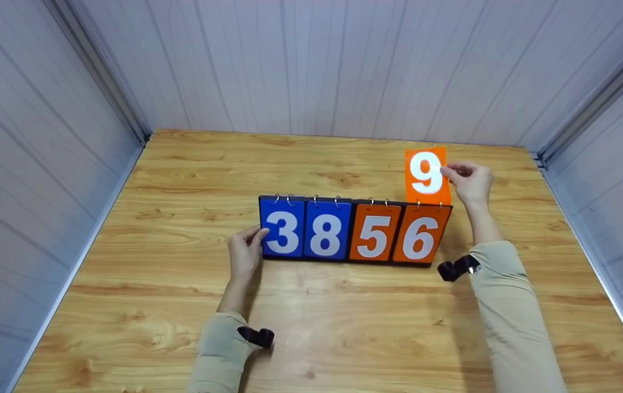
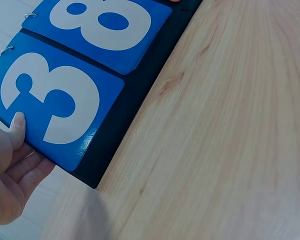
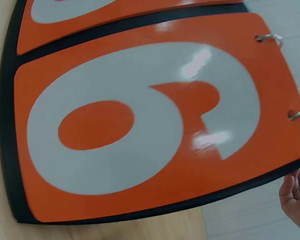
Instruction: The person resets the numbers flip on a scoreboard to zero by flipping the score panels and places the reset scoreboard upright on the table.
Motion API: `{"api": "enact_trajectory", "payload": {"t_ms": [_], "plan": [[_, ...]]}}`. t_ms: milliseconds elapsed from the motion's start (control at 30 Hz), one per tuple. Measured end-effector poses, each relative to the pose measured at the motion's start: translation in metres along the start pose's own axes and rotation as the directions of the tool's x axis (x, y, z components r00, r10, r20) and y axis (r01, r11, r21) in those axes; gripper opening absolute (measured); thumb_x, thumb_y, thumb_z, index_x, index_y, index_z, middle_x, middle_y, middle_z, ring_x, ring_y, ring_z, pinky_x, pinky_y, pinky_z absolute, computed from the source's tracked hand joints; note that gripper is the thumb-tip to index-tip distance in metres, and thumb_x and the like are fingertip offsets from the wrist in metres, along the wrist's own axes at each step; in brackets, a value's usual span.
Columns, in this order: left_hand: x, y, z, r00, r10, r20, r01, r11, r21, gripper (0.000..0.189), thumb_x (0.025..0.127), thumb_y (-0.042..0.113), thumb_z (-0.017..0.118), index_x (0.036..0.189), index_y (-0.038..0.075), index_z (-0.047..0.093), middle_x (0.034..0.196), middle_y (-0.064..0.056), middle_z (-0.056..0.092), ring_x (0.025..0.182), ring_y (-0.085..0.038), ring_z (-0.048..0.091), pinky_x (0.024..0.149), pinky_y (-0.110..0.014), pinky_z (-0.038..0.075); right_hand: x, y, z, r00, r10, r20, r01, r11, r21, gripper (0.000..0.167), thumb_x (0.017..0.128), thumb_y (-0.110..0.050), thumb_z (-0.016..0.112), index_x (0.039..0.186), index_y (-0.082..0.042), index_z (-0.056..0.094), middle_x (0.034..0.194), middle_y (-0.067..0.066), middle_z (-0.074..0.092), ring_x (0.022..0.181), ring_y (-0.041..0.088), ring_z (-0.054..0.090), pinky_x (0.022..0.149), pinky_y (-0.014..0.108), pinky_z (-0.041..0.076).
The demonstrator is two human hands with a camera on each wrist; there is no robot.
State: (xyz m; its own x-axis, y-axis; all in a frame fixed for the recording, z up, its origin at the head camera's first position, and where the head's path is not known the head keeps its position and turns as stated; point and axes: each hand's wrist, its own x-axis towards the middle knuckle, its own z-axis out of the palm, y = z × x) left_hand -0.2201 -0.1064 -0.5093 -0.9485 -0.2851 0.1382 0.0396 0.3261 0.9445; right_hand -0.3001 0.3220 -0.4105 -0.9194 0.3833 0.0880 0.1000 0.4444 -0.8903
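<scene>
A flip scoreboard [image 1: 351, 234] with a black frame stands on the table, its blue cards showing 3 and 8, its orange cards 5 and 6. My left hand [image 1: 244, 254] holds its left edge; in the left wrist view the thumb lies on the front of the blue 3 card [image 2: 65, 102], with the fingers behind. Raised above the top edge at the right end is an orange 9 card [image 1: 426, 174]. My right hand [image 1: 471, 182] pinches that card by its right side. In the right wrist view the orange 6 card [image 3: 97, 172] hides part of this hand.
Metal rings [image 1: 338, 201] along the top edge hold the cards. Pale panelled walls [image 1: 311, 65] enclose the wooden table [image 1: 322, 327] at the back and both sides. Each forearm wears a beige sleeve [image 1: 513, 305] and a black wrist camera [image 1: 257, 337].
</scene>
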Motion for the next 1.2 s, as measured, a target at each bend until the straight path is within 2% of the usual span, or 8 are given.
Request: {"api": "enact_trajectory", "payload": {"t_ms": [167, 433, 567, 667, 733, 800, 967, 1200], "plan": [[0.0, -0.002, 0.001, 1.0, -0.009, 0.007, 0.009, 1.0, -0.001, 0.016, 0.1, -0.005, 0.072, 0.11, -0.018, 0.077, 0.108, -0.035, 0.077, 0.094, -0.035, 0.076, 0.07, -0.008, 0.052, -0.001, 0.011, -0.001, 0.999, 0.021, 0.034, -0.021, 1.0, -0.007, 0.036, 0.102, -0.009, 0.075, 0.125, 0.018, 0.071, 0.068, -0.028, 0.058, 0.067, -0.009, 0.057, 0.068, 0.007, 0.051], [0.0, -0.003, 0.0, 1.0, 0.01, -0.004, -0.01, 1.0, -0.007, 0.016, 0.101, -0.006, 0.072, 0.109, -0.019, 0.076, 0.107, -0.035, 0.076, 0.091, -0.032, 0.075, 0.067, -0.006, 0.048, -0.018, 0.022, -0.005, 0.995, -0.088, -0.041, 0.094, 0.984, 0.152, 0.028, 0.103, -0.001, 0.071, 0.115, 0.024, 0.07, 0.064, -0.029, 0.062, 0.059, -0.01, 0.059, 0.062, 0.007, 0.051], [0.0, -0.003, 0.0, 1.0, 0.004, -0.005, -0.004, 1.0, -0.023, 0.016, 0.1, -0.005, 0.072, 0.109, -0.018, 0.077, 0.107, -0.035, 0.076, 0.081, -0.018, 0.072, 0.064, -0.007, 0.047, -0.033, 0.028, -0.008, 0.991, -0.101, -0.088, 0.119, 0.966, 0.228, 0.014, 0.102, 0.001, 0.07, 0.103, 0.014, 0.075, 0.065, -0.024, 0.065, 0.059, -0.007, 0.06, 0.061, 0.009, 0.051], [0.001, -0.003, 0.001, 1.0, -0.005, -0.004, 0.005, 0.999, -0.032, 0.017, 0.1, -0.005, 0.073, 0.11, -0.018, 0.077, 0.108, -0.035, 0.076, 0.083, -0.016, 0.072, 0.065, -0.007, 0.047, -0.047, 0.031, -0.011, 0.99, -0.09, -0.111, 0.117, 0.957, 0.266, 0.012, 0.103, 0.001, 0.07, 0.094, 0.001, 0.078, 0.067, -0.022, 0.067, 0.06, -0.005, 0.061, 0.062, 0.01, 0.053], [0.001, -0.004, 0.001, 1.0, 0.0, -0.011, 0.0, 1.0, -0.015, 0.017, 0.1, -0.005, 0.073, 0.109, -0.018, 0.077, 0.107, -0.035, 0.077, 0.081, -0.016, 0.071, 0.065, -0.007, 0.047, -0.059, 0.032, -0.012, 0.989, -0.084, -0.12, 0.114, 0.955, 0.274, 0.014, 0.103, 0.002, 0.069, 0.093, -0.002, 0.077, 0.068, -0.021, 0.068, 0.061, -0.004, 0.062, 0.063, 0.011, 0.054], [0.001, -0.005, 0.002, 1.0, 0.008, -0.017, -0.008, 1.0, 0.002, 0.017, 0.1, -0.004, 0.074, 0.109, -0.018, 0.077, 0.106, -0.035, 0.077, 0.081, -0.018, 0.072, 0.065, -0.007, 0.046, -0.069, 0.034, -0.013, 0.991, -0.068, -0.114, 0.097, 0.959, 0.267, 0.012, 0.103, 0.003, 0.068, 0.096, 0.0, 0.077, 0.07, -0.022, 0.068, 0.063, -0.004, 0.063, 0.065, 0.011, 0.054], [0.0, -0.005, 0.001, 1.0, 0.01, -0.013, -0.01, 1.0, 0.003, 0.017, 0.1, -0.004, 0.073, 0.109, -0.019, 0.076, 0.106, -0.035, 0.077, 0.077, -0.004, 0.064, 0.064, -0.006, 0.046, -0.095, 0.04, -0.013, 0.995, -0.031, -0.096, 0.055, 0.964, 0.259, 0.011, 0.103, 0.008, 0.066, 0.109, 0.016, 0.071, 0.075, -0.021, 0.069, 0.069, -0.004, 0.067, 0.07, 0.01, 0.057], [0.0, -0.004, 0.001, 1.0, -0.004, -0.001, 0.004, 1.0, -0.031, 0.017, 0.101, -0.004, 0.072, 0.11, -0.018, 0.077, 0.107, -0.034, 0.077, 0.074, -0.002, 0.06, 0.062, -0.008, 0.045, -0.119, 0.049, -0.007, 0.998, -0.008, -0.066, 0.023, 0.974, 0.227, 0.019, 0.1, 0.009, 0.068, 0.114, 0.021, 0.068, 0.08, -0.019, 0.071, 0.074, -0.005, 0.067, 0.075, 0.008, 0.055]]}}
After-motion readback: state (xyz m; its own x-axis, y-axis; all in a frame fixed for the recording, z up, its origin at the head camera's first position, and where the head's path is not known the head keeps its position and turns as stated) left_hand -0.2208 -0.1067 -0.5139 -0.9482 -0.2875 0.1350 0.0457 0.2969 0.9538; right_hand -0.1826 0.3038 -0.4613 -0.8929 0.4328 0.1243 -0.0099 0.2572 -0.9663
